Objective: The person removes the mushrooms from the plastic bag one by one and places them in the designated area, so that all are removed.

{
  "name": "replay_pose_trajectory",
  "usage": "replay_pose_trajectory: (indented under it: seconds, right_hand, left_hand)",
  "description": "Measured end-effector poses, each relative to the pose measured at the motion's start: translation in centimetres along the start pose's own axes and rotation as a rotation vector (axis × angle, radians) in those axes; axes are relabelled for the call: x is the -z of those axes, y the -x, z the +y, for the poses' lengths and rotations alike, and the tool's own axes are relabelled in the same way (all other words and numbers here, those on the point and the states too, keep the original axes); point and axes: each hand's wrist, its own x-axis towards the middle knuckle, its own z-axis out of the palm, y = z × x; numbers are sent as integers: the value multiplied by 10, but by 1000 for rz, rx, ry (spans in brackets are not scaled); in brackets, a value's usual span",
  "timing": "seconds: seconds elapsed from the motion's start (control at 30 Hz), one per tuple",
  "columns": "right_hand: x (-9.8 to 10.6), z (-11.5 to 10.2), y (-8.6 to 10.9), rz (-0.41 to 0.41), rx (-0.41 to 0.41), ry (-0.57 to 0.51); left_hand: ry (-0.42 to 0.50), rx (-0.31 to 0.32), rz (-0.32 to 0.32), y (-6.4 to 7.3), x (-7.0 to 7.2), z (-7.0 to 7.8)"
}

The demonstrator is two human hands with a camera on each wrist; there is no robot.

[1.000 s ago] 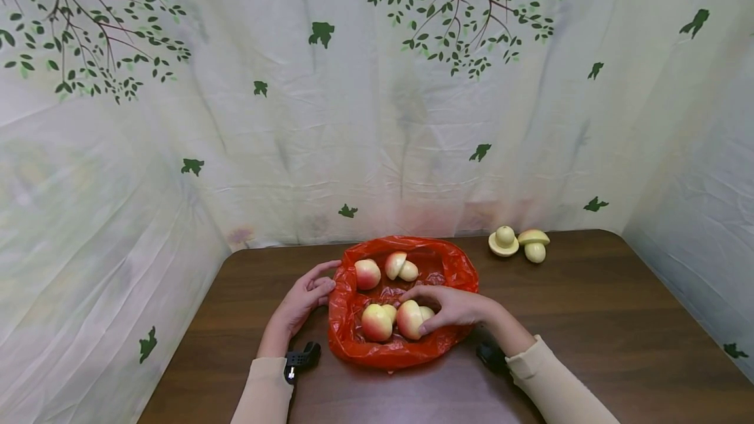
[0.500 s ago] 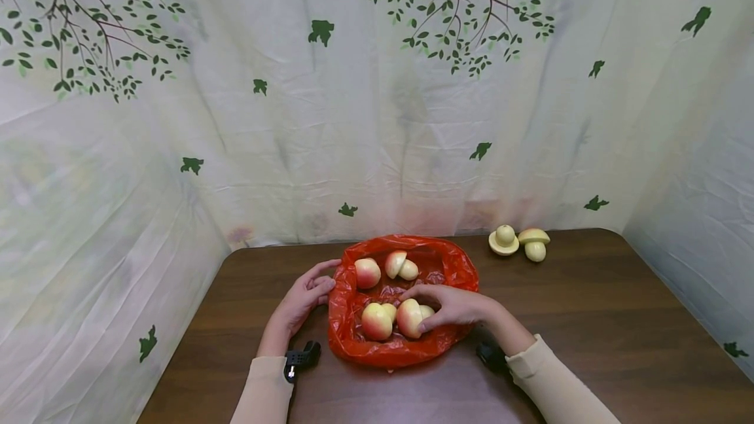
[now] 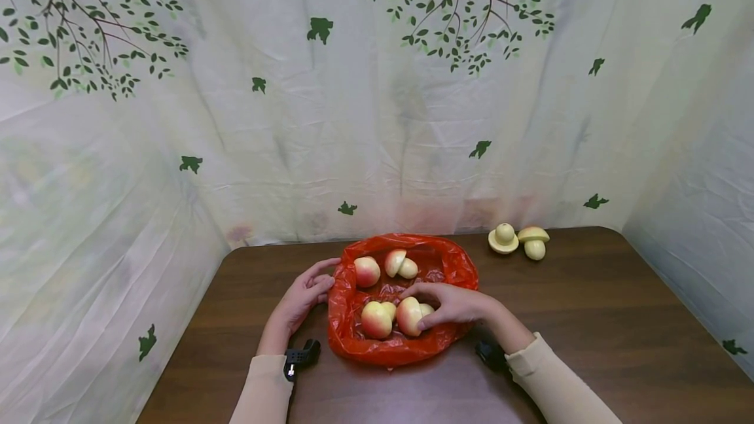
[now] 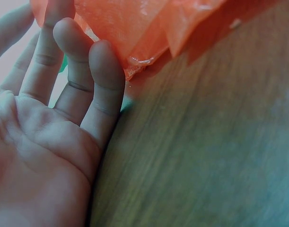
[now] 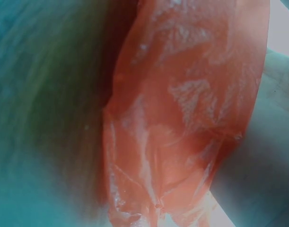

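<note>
In the head view a red plastic bag (image 3: 389, 355) stands with its mouth spread wide on the table. Inside it lie several toy mushrooms with red-and-yellow caps: one at the back left (image 3: 366, 271), one on its side at the back (image 3: 402, 264), one at the front left (image 3: 377, 319). My right hand (image 3: 453, 306) reaches over the bag's right rim and holds a front mushroom (image 3: 409, 317) between thumb and fingers. Outside the left rim, my left hand (image 3: 303, 296) touches the bag with loosely bent fingers. In the right wrist view the bag (image 5: 177, 113) hides most of that hand.
Two more toy mushrooms stand at the table's back right, one upturned (image 3: 503, 241) and one upright (image 3: 534, 244). The brown wooden table (image 3: 589, 332) meets a pale curtain (image 3: 365, 116) printed with leaves behind it. Black wrist devices (image 3: 302, 355) sit on both wrists.
Both hands, the bag and the mushrooms keep their places. The whole head view shifts up by only a few pixels.
</note>
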Motion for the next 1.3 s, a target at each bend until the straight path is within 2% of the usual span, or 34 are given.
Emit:
replay_pose_trajectory:
  seconds: [0.73,1.03,1.3]
  right_hand:
    - [1,1,-1,5,27,-22]
    - [2,-1,0,0,33,-71]
    - [5,-2,3,17,5,-99]
  left_hand:
    - [1,-21,-11,-1,1,-1]
    - [1,-21,-8,-1,1,-2]
    - [1,-18,-11,0,1,-2]
